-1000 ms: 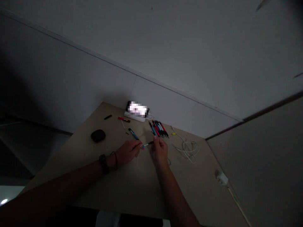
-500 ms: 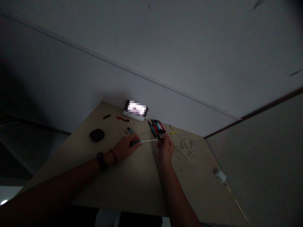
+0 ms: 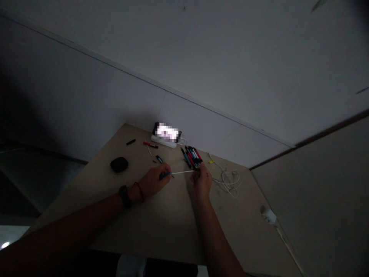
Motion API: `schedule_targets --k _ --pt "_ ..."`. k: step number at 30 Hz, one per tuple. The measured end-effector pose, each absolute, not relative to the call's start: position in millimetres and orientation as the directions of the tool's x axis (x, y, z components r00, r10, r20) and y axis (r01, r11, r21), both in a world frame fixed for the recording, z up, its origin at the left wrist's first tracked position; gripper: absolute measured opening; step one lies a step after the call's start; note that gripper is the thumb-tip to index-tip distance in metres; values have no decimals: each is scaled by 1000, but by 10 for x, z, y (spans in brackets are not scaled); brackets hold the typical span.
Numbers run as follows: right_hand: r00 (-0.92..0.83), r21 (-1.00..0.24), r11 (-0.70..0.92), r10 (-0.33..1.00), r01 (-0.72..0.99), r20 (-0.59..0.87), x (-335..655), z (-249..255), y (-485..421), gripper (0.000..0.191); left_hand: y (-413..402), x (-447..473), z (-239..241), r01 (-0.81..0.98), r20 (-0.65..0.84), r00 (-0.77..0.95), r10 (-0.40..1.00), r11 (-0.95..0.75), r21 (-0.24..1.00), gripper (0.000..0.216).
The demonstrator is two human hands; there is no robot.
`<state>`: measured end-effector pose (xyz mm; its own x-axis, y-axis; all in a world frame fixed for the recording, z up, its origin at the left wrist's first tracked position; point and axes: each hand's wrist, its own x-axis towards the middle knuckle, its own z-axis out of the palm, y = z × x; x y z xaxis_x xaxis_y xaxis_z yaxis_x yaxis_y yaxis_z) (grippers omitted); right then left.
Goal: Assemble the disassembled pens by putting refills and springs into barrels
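Observation:
My left hand [image 3: 157, 178] is closed round a dark blue pen barrel [image 3: 164, 176] above the middle of the table. A thin white pen refill [image 3: 182, 172] runs from the barrel across to my right hand [image 3: 201, 180]. My right fingers pinch a small dark pen part at the refill's other end; they partly hide it. Just beyond my right hand lies a bundle of several pens [image 3: 191, 156] in blue, red, white and black. Past my left fingers lies a short dark and teal pen part [image 3: 159, 159].
A lit phone [image 3: 167, 132] leans by the wall on a white base. Nearby lie a red pen part [image 3: 150, 145], a thin white stick [image 3: 149, 150] and a black pen part [image 3: 131, 142]. A black rounded case [image 3: 119, 164] sits left, a coiled white cable [image 3: 229, 182] right, near a white plug [image 3: 269, 216].

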<state>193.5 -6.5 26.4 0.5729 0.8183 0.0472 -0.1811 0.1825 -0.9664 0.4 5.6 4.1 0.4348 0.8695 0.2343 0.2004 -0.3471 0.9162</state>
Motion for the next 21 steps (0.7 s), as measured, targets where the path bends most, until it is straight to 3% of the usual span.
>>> schedule_targets --k 6,12,17,21 --pt "374 -928 54 923 -369 -95 1913 282 -56 55 28 6 71 123 228 444 866 -311 942 9" --pt "140 -842 -37 981 -538 -133 1989 359 -104 31 33 -3 69 7 252 462 851 -287 958 10" --pt "121 -857 -63 982 -512 -144 1977 369 -115 40 17 -3 107 17 234 448 863 -270 963 11" --pt "38 -860 -185 972 -476 -230 1905 320 -111 50 27 -6 139 40 215 393 894 -250 967 14"
